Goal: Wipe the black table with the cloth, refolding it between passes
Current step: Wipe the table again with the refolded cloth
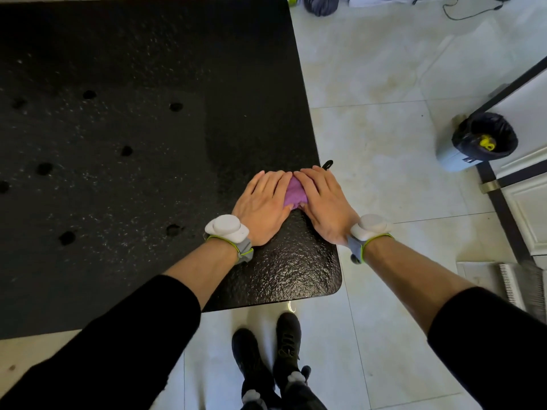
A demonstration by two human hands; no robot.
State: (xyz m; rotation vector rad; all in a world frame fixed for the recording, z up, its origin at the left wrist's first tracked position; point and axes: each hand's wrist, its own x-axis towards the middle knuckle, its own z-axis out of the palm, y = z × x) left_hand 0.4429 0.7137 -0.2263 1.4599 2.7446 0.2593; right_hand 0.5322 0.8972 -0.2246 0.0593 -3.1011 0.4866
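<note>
Pale floor tiles [384, 84] surround a black counter [118, 113] that fills the view from 9 to 12 o'clock. Its pebbled top is speckled and marked with several dark round spots. Close to its right edge, just right of centre, both hands lie flat, fingers straight and close together. The left hand [263, 205] presses on the left side of a purple cloth [294, 192], which shows bunched between the two hands on the counter. The right hand [322, 202] covers its right side. Each wrist wears a white device [226, 227] on a grey band. At 3 o'clock a bin [482, 140] with a black liner stands on the floor.
</note>
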